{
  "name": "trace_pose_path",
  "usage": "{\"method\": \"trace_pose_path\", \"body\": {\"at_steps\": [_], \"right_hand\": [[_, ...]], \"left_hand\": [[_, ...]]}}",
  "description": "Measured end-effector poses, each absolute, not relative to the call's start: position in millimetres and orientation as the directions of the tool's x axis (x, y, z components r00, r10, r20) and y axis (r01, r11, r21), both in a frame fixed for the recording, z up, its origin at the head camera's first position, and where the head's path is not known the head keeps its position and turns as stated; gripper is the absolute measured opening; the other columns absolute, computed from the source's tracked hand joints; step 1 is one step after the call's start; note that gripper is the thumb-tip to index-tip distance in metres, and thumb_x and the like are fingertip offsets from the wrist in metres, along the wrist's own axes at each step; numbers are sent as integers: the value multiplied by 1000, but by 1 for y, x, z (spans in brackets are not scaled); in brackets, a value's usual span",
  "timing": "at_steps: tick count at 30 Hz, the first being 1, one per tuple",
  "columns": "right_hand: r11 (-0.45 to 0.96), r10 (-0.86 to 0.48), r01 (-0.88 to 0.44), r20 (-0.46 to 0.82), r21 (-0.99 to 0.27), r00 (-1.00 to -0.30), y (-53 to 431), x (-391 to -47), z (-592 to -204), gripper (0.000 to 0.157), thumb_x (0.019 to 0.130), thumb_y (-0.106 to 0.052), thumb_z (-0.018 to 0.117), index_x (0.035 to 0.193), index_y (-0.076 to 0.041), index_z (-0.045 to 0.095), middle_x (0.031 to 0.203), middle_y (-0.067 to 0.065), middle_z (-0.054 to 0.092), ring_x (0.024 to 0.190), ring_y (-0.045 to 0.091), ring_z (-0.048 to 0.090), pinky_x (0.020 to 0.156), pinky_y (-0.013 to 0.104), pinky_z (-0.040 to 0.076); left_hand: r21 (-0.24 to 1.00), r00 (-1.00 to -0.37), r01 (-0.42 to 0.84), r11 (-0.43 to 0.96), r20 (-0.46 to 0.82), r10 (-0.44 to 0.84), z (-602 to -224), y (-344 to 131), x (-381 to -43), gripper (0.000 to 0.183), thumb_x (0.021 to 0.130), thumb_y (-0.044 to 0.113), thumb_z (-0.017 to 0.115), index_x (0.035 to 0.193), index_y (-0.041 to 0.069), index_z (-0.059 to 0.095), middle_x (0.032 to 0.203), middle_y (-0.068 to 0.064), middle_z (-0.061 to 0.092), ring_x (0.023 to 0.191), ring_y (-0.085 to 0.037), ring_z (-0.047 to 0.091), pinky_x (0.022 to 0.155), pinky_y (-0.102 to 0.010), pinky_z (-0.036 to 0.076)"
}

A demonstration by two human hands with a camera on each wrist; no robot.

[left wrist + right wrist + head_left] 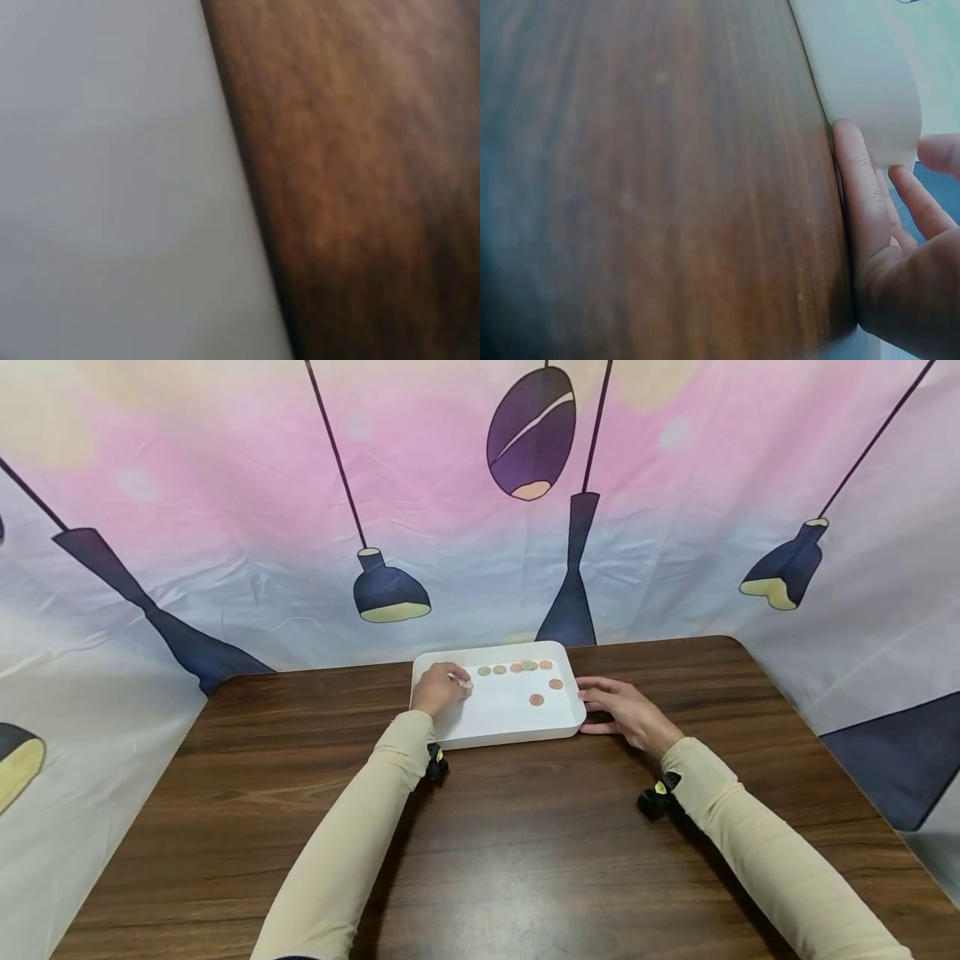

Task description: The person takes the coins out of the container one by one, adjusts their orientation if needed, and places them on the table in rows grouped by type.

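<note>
A white tray [491, 714] lies flat near the far edge of the brown wooden table [525, 843], close to the cloth [277, 593] with lamps on it. The tray is longer than it is wide, and its long way goes from left to right, with the right end a tiny bit farther from the person. Its open side faces up. Seven round, flat coins [536, 700] lie in it. Five make a row along the far side, and two of those overlap. The other two are nearer the right end. The left hand [437, 692] is over the left end of the tray, fingers bent, pinching a small shiny bit [466, 686] at the tips. It is too small to tell just what it is. The right hand [626, 710] has its fingers spread and mostly straight, touching the tray's right end without wrapping around it.
</note>
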State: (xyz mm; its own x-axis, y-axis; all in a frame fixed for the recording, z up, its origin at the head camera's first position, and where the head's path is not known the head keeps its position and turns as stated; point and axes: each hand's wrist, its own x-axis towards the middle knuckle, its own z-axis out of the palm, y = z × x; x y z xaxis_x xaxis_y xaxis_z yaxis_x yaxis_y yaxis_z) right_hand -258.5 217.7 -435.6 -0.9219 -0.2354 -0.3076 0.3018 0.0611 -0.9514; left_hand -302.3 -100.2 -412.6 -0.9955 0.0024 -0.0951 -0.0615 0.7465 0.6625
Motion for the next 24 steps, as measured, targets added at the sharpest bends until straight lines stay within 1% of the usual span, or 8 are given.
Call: {"method": "trace_pose_path", "body": {"at_steps": [4,6,10,12,14,17,24], "right_hand": [[64,-235,302,-309,-951,-922,217,-258,-435,55,111,-22,56,161,-6,41,147,21,50,111,17,63,90,35,66],[64,-237,306,-312,-950,-920,217,-258,-434,55,111,-22,56,161,-6,41,148,21,50,111,17,63,90,35,66],[66,-237,310,-316,-949,-919,216,-258,-433,56,111,-23,57,162,-6,41,149,22,49,111,18,63,90,36,66],[67,-236,310,-317,-948,-919,216,-258,-432,55,111,-23,57,161,-6,41,149,22,49,112,18,63,91,36,65],[70,-234,310,-318,-948,-919,215,-258,-432,55,111,-23,57,161,-6,41,150,23,49,112,18,63,91,36,65],[72,-230,312,-321,-947,-919,216,-258,-433,55,111,-22,56,161,-6,41,150,23,48,113,19,62,91,36,65],[73,-232,305,-314,-950,-921,217,-258,-435,56,111,-23,57,162,-6,41,151,23,48,112,18,63,90,35,65]], "left_hand": [[660,-997,-36,750,-74,18,-412,-102,-303,19,96,10,77,113,7,70,98,-5,61,88,-23,54,77,-35,44],[657,-997,-18,753,-69,37,-412,-103,-303,19,97,10,75,115,7,68,97,-5,61,86,-22,53,76,-34,44],[662,-988,28,749,-93,120,-410,-108,-302,32,100,8,71,132,6,67,104,-8,64,91,-22,55,83,-34,46],[661,-979,49,749,-115,166,-408,-111,-302,39,101,6,69,139,3,64,108,-10,65,95,-23,56,86,-35,48],[657,-970,69,751,-131,204,-407,-113,-301,41,102,4,68,142,-1,63,111,-13,66,99,-24,57,89,-37,49],[642,-967,89,761,-128,221,-407,-115,-302,36,103,4,66,138,-3,66,114,-14,68,100,-24,58,88,-35,51],[627,-976,104,772,-86,201,-411,-114,-301,29,103,3,64,130,-2,71,107,-13,69,90,-21,55,78,-30,46]]}}
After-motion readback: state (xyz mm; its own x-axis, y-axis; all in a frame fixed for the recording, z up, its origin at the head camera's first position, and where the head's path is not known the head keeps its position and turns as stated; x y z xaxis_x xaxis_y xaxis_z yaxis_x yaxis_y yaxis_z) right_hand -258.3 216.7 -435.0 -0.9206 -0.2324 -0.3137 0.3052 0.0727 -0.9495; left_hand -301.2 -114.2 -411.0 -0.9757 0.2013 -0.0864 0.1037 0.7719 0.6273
